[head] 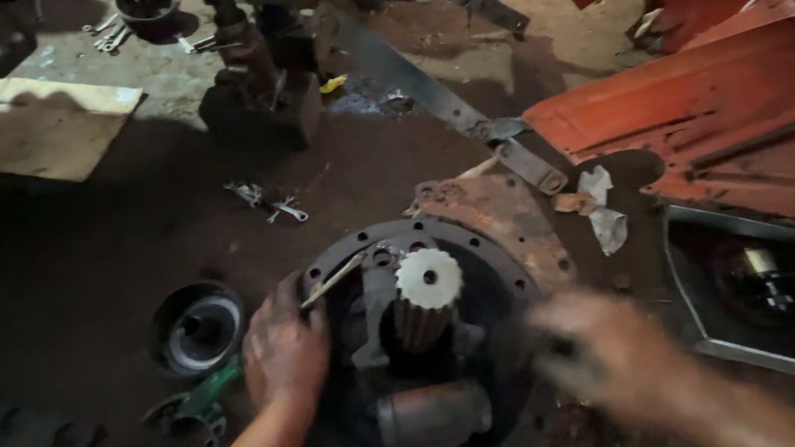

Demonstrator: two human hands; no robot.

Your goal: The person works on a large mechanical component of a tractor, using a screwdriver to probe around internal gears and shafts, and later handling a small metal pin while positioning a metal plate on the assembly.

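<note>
Two bare hands are working over a dark round gear housing [507, 270] that is lying on the dirt floor [83, 255].

Starting at the far left, a pale flat board [37, 124] is lying on the floor, and beyond it a small black cup-shaped part [145, 2] is sitting among loose wrenches. Nearer, a round bearing ring [197, 328] is resting on the floor just left of the left hand, with a green-handled tool [214, 387] lying just below it.

The left hand [286, 347] is resting on the housing's left rim, its fingers curled together and closing on a thin metal tool [334, 280] that is slanting up and to the right, over the housing's inside.

Just right of that hand, a pale splined shaft [427, 292] is standing upright at the housing's middle, and a dull metal cylinder [434, 416] is lying below it inside the housing.

Further right, the right hand [600, 348] is hanging over the housing's right rim, blurred; whether its fingers are spread or closed cannot be told, and nothing is visibly held in it.

At the far right, an orange-red metal panel [737, 118] is lying above a dark tray [752, 289].
</note>
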